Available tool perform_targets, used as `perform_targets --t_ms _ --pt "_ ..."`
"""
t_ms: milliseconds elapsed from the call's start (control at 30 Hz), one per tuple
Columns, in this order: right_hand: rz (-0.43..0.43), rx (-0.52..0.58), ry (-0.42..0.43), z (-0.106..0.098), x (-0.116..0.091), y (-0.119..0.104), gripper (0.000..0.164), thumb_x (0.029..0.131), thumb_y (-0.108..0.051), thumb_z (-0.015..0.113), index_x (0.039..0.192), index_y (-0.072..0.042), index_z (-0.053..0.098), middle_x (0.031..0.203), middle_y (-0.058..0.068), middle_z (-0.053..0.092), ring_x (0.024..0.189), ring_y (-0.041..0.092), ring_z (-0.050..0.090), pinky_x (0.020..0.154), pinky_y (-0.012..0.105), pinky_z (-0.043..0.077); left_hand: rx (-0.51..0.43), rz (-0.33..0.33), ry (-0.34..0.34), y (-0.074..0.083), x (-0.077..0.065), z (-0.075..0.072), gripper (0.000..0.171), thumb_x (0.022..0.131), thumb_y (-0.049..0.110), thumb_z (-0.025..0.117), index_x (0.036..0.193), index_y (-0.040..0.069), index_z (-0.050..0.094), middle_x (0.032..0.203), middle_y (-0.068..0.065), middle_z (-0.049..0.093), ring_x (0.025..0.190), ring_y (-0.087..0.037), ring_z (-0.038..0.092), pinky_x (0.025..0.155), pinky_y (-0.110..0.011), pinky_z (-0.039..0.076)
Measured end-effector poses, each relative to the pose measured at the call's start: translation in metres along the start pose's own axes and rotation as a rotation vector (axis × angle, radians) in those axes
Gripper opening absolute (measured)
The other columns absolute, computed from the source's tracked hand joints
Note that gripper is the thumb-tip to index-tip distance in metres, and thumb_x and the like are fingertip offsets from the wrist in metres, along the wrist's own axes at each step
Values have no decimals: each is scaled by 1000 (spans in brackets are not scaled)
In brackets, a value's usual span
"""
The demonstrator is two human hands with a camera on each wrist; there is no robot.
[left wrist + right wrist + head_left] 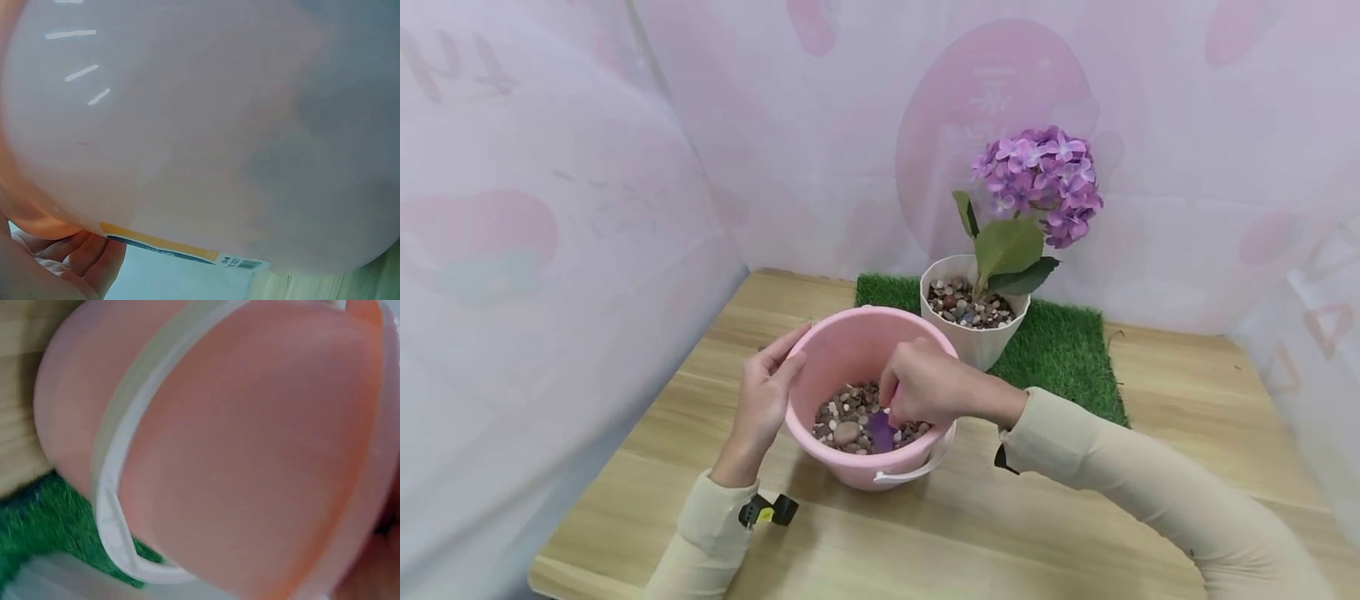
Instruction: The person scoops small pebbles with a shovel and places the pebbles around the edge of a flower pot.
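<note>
A pink bucket [865, 333] stands on the table, with pebbles [848, 408] of mixed colours and sizes at its bottom. My left hand [762, 400] grips the bucket's left rim, the thumb on top and the fingers outside. In the left wrist view those fingers [100, 262] lie against the bucket wall [187, 137] near a label. My right hand [928, 383] reaches in over the right rim and holds a small purple shovel [881, 432]. The shovel's blade is down among the pebbles; most of its handle is hidden by my fingers.
Behind the bucket, a white pot [977, 340] with pebbles and a purple hydrangea [1041, 179] stands on a green turf mat [1067, 358]. The bucket's white handle [917, 475] hangs at its front right. Printed cloth [820, 167] walls in the wooden table [880, 542].
</note>
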State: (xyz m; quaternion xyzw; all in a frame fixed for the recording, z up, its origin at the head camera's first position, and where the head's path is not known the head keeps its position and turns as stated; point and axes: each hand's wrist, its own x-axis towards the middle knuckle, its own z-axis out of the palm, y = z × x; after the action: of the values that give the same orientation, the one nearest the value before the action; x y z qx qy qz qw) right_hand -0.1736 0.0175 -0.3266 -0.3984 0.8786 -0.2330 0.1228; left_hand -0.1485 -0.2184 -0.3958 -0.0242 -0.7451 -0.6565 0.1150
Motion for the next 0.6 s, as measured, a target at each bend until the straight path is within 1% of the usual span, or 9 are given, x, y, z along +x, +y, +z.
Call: perform_targets --t_ms 67,133,200,300,367,433,500,533,600 --pt "36 44 22 4 1 2 10 67 -11 81 74 -19 79 68 -9 72 59 0 62 59 18 54 0 -8 4 -1 -1 -1 39 97 10 53 136 6 55 138 -8 58 117 -19 61 93 -23 56" --pt "48 57 36 8 2 3 8 68 -15 83 75 -18 79 69 -9 72 58 -1 61 58 17 54 7 -5 3 -1 -1 -1 39 97 10 53 136 6 55 139 -9 58 117 -19 61 93 -21 56" --pt "38 26 29 8 3 2 6 69 -17 83 69 -17 77 62 -9 69 51 -1 55 51 16 49 9 2 2 -1 0 -1 39 97 9 53 136 5 55 138 -10 58 116 -19 61 92 -21 56" --pt "-4 -73 9 7 4 0 20 71 -18 83 55 -16 71 48 -11 57 44 1 42 43 17 36 12 10 -4 -1 2 -2 40 97 10 53 137 5 54 138 -10 58 117 -20 61 92 -21 56" --pt "-29 -98 8 7 5 -1 23 71 -17 82 52 -17 69 45 -11 54 42 3 38 42 18 34 10 10 -4 -2 2 -3 40 97 10 53 137 6 54 138 -10 58 118 -20 60 93 -20 55" --pt "-50 -92 25 8 4 -1 16 72 -16 82 58 -18 73 50 -12 60 44 0 44 45 16 39 10 10 -2 -1 2 -3 39 97 10 53 137 6 55 138 -11 58 119 -20 60 93 -18 55" --pt "-66 -70 54 10 2 1 8 71 -14 81 67 -20 77 60 -11 69 49 -3 53 49 14 47 2 8 4 -1 2 -1 39 97 10 53 136 7 55 138 -11 58 119 -21 59 93 -18 55" --pt "-67 -49 67 11 2 2 8 70 -13 81 72 -21 79 65 -10 72 52 -4 57 52 14 50 -1 6 8 -1 1 -1 39 97 9 53 136 7 55 138 -11 58 119 -21 59 92 -18 55" --pt "-65 -36 99 11 -1 4 10 70 -14 81 76 -22 79 72 -8 74 59 -4 61 59 14 53 -6 1 11 -1 1 1 39 97 9 53 136 7 55 138 -9 58 120 -22 59 93 -18 55"
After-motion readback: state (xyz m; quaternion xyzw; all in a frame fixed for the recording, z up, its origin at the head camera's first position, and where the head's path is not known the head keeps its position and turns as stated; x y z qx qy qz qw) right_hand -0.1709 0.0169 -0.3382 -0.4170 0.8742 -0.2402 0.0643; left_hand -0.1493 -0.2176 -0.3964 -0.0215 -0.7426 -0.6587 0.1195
